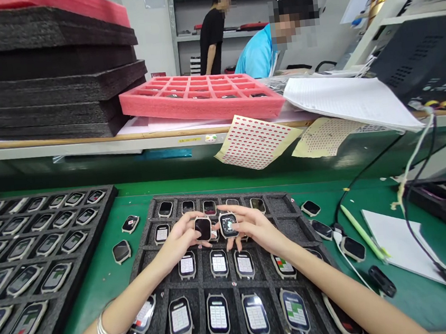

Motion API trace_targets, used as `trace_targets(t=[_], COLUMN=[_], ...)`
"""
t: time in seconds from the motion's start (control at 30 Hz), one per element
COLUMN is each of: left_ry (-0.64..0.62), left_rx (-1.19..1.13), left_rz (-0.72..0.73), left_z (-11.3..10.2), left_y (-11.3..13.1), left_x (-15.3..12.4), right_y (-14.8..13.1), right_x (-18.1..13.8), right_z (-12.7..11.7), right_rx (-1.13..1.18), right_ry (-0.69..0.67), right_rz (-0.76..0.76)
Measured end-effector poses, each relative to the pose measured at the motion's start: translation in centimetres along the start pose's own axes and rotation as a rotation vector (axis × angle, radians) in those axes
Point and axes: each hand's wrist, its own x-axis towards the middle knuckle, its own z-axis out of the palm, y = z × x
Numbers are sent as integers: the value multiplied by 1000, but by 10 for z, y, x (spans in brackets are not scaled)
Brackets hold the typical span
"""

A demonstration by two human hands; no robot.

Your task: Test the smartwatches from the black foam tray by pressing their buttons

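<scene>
My left hand (190, 233) grips a square smartwatch body (203, 229) with a dark screen, fingers behind it and thumb at its edge. Beside it, my right hand (252, 225) pinches a second smartwatch body (228, 225) whose screen is lit with a dial. The two watches are side by side, slightly apart, above a black foam tray (235, 278). In the tray's compartments lie several strapless watches, many showing white list screens, such as a lit watch (218, 315). Some compartments below my hands are partly hidden. A silver bangle circles my left wrist.
Another foam tray (72, 273) of watches stands at the left. Loose watches (121, 251) lie between the trays. At the right are a watch (353, 249), cables, a green pen (363, 232) and white paper (406, 243). A shelf carries a pink foam tray (201, 108). Two people are behind.
</scene>
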Motion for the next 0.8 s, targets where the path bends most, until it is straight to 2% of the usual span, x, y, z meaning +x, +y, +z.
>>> trace_targets(t=[0.33,0.5,0.67,0.8], left_ry=[-6,-20,17,30], left_rx=[59,108,239,367], left_rz=[35,52,104,162], left_z=[0,-1,-1,-2], left_y=[0,0,-5,-8], left_x=[-1,0,2,2], right_y=[-1,-9,-6,1], right_x=[-1,-5,-2,2], right_z=[0,0,0,-1], right_rx=[-114,-126,-20,9], right_ry=[1,-48,-138,-106], right_rz=[-41,-48,-35,-9])
